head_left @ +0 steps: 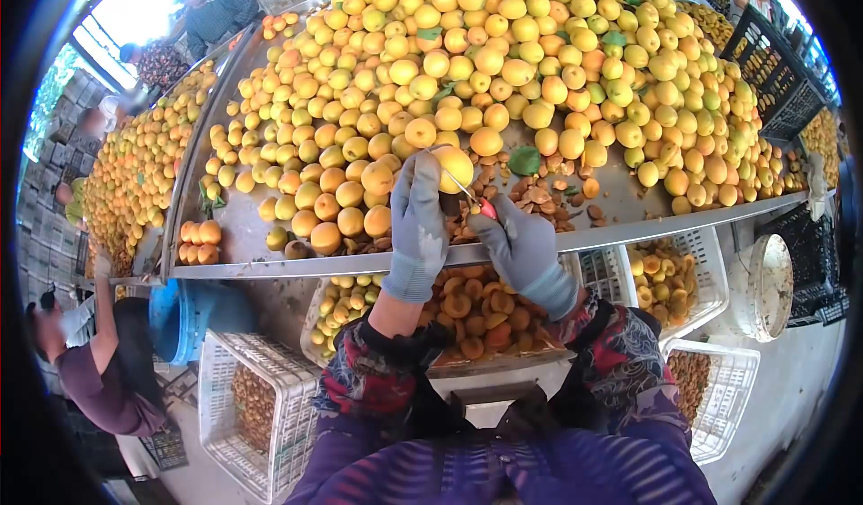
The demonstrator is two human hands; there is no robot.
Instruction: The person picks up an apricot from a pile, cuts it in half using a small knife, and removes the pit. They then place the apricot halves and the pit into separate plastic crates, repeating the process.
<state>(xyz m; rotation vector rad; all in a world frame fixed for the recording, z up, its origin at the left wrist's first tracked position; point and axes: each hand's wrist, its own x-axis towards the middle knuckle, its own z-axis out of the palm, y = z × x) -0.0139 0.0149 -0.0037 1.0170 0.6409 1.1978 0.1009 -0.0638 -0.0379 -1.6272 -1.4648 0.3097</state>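
My left hand (419, 222), in a grey glove, grips a yellow apricot (456, 170) above the front edge of the metal table (297, 268). Closed around the red handle of a small knife (486, 208) is my gloved right hand (523, 246). The thin blade reaches across to the apricot's lower side. Beneath and beside both hands lie loose brown apricot pits (539, 196) with a green leaf (524, 160) near them. A large heap of whole apricots (503, 56) covers the table beyond. Directly below my wrists sits a container of apricot halves (485, 312).
White crates hold apricot halves (661, 285) at right and pits (250, 406) at lower left. A blue bin (202, 316) stands under the table, a white bucket (771, 285) at far right. A black crate (778, 74) rests on the table. Another person (108, 379) works at left.
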